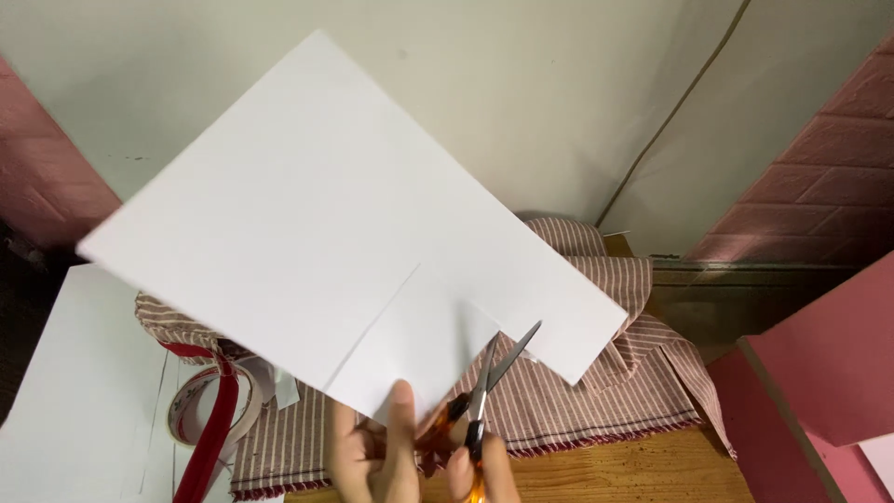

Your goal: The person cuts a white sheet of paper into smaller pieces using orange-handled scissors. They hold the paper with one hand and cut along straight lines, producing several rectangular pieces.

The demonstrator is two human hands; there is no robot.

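A white sheet (317,224) is held tilted above the table (643,470), its near edge pinched by the left hand (372,452), whose thumb is laid on the upper face while the other fingers are closed beneath it. Two straight cuts are seen running in from that near edge, one left of the thumb and one beside the blades. Orange-handled scissors (484,391) are gripped in the right hand (480,466), fingers closed through the handles; the blades are parted slightly, with the sheet's near edge between them. The two hands are kept close together at the near centre, just apart.

Under the sheet a red-and-white striped cloth (596,382) is spread on the table. At the near left, a tape roll (191,410) is shown crossed by a red ribbon (209,438), beside further white paper (79,391). Pink board (829,363) is seen at the right.
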